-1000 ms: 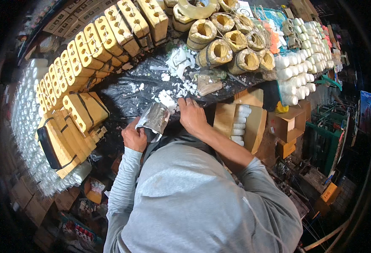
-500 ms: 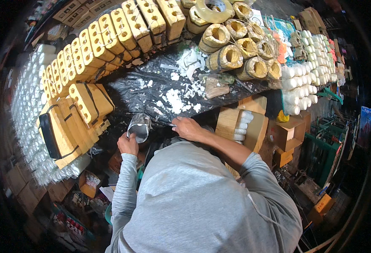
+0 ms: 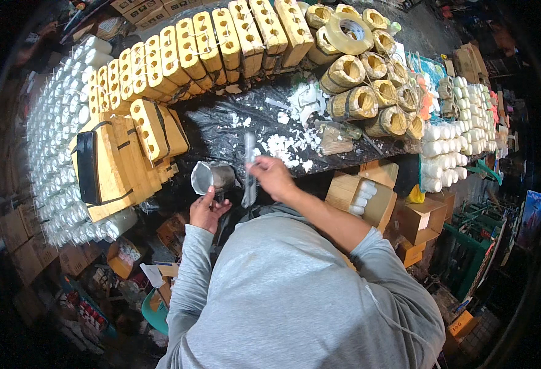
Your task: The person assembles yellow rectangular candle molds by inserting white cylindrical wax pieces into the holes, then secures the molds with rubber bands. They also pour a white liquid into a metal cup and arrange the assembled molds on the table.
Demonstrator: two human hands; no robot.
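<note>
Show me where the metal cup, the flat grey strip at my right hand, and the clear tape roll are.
Metal cup [image 3: 223, 176]: head view, on its outer side wall.
Flat grey strip [image 3: 249, 146]: head view, on its upper part.
Clear tape roll [image 3: 344, 45]: head view, on its ring.

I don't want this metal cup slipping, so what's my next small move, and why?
Probably wrap your left hand further around the metal cup: it appears to touch only the near side, while your right hand has the blurred grey strip close by.
</note>
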